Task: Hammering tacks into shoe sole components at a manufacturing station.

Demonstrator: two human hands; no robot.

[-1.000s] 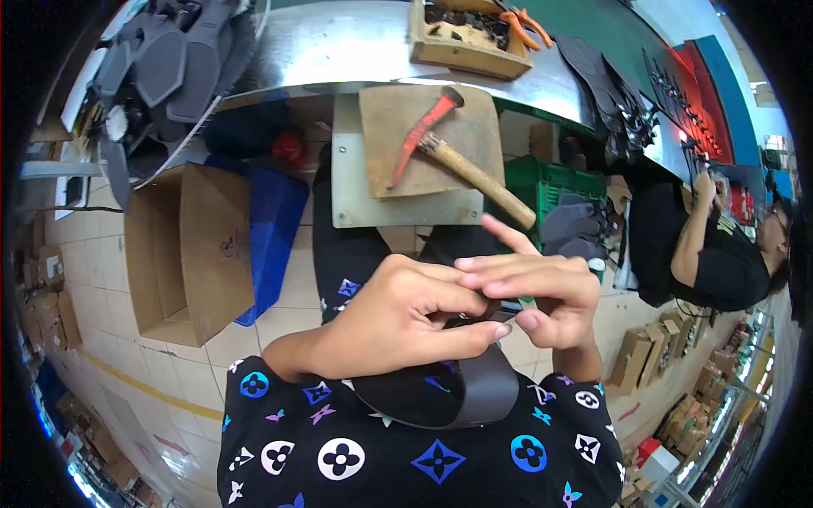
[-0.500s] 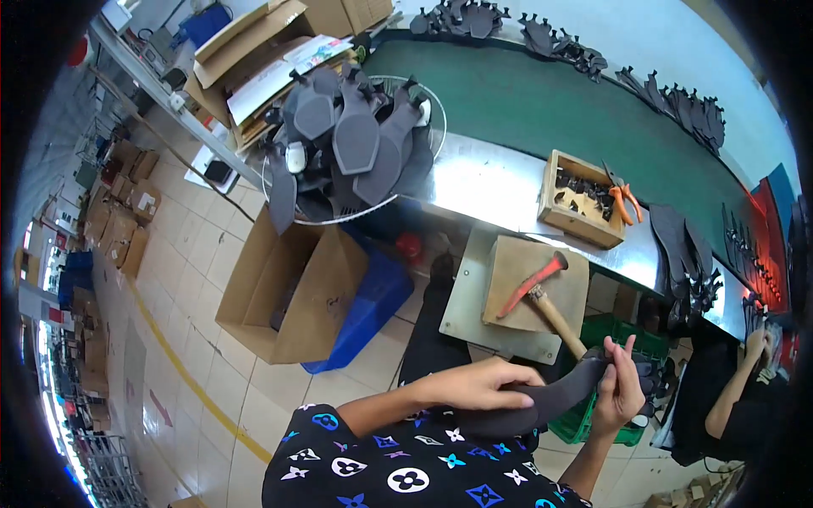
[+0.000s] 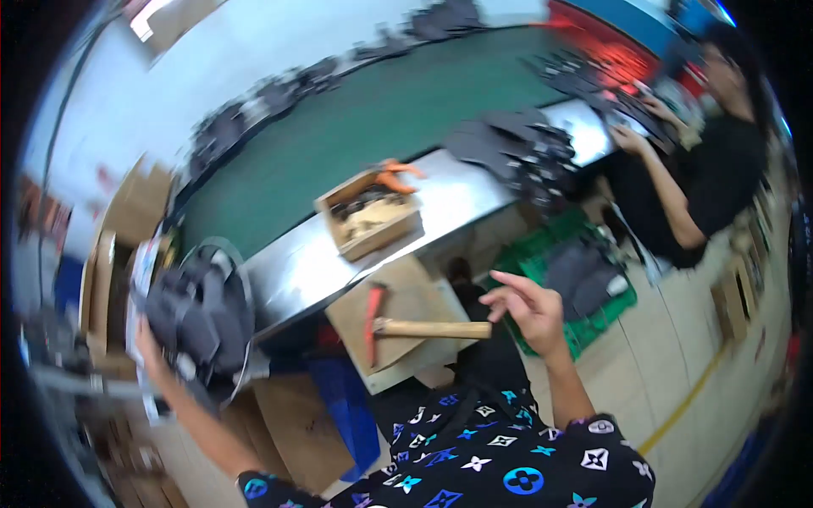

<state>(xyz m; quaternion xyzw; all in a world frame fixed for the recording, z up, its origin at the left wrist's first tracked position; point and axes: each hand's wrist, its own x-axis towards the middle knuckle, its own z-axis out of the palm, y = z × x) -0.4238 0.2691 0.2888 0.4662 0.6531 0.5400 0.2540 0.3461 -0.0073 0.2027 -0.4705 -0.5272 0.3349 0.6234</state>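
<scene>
My left hand [image 3: 151, 345] reaches out to the far left, against the near side of a wire basket's heap of dark grey paddle-shaped pieces [image 3: 199, 309]. Motion blur and the heap hide its fingers. On the right, my right hand [image 3: 529, 315] is raised with the index finger stretched and the others loosely bent; nothing shows in it. Just left of it, a hammer with a red head and wooden handle [image 3: 432, 328] lies on a tan block [image 3: 402, 292], its handle end pointing to that hand.
A wooden tray [image 3: 373, 241] of small dark parts, with orange-handled pliers [image 3: 398, 176], stands on the metal bench edge. Beyond runs a green belt [image 3: 339, 148] lined with grey pieces. A green crate [image 3: 584, 334] sits right; a co-worker [image 3: 694, 178] works behind it. Cardboard box [image 3: 296, 423] lower left.
The view has swung right. My hands, formerly together on a dark grey curved piece, are now apart: the left went to the heap, the right has nothing visible in it. The hammer stays on the block.
</scene>
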